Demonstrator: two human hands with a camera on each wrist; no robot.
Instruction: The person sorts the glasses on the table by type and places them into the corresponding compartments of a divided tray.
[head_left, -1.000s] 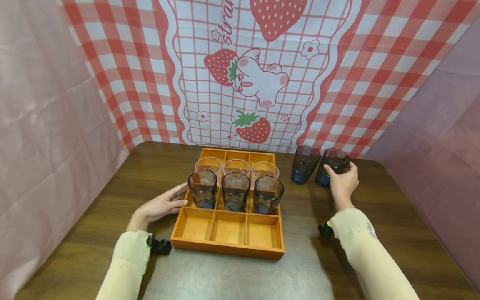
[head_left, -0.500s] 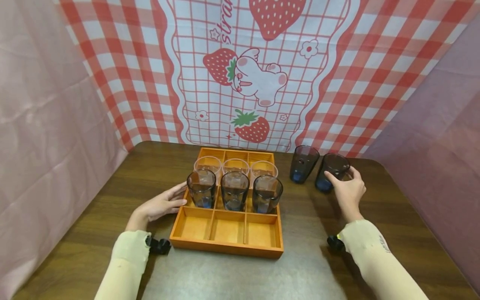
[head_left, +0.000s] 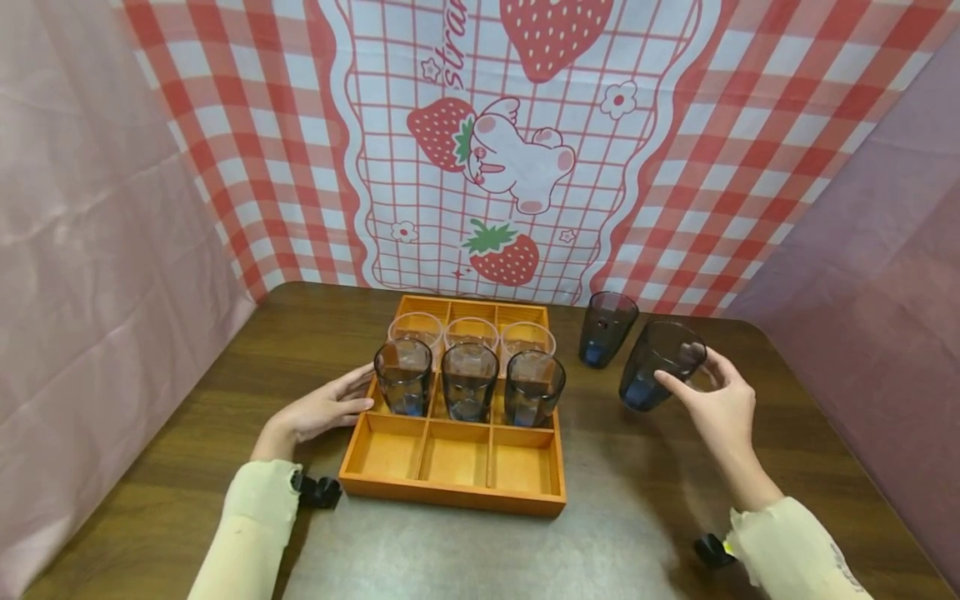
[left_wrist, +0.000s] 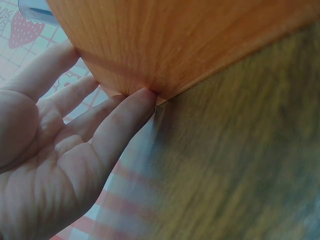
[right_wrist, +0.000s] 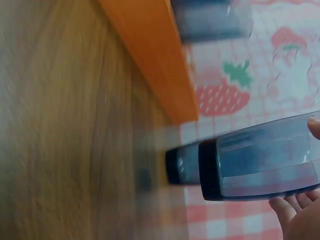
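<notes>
In the head view, my right hand [head_left: 723, 408] grips a dark tinted tumbler [head_left: 648, 375] by its side, thumb in front and fingers behind. The right wrist view shows this tumbler [right_wrist: 265, 160] off the table, tilted. A wooden compartment box [head_left: 453, 498] stands mid-table. Three dark tumblers [head_left: 469, 387] fill its middle row; three clear cups [head_left: 416, 325] sit behind them, partly hidden. Its front compartments hold nothing. My left hand [head_left: 318, 412] touches the box's left side; in the left wrist view, extended fingers [left_wrist: 117, 122] rest against the wooden wall [left_wrist: 135, 45].
Another dark tumbler [head_left: 606, 329] stands on the wooden table [head_left: 187, 417] at the back right, beyond the held one. A checked strawberry cloth [head_left: 495, 167] hangs behind the table. Pink cloths [head_left: 97, 250] line both sides.
My right hand has lifted the dark tumbler away from its neighbour and brought it nearer to me. The left hand, the box and the glasses in it look unmoved.
</notes>
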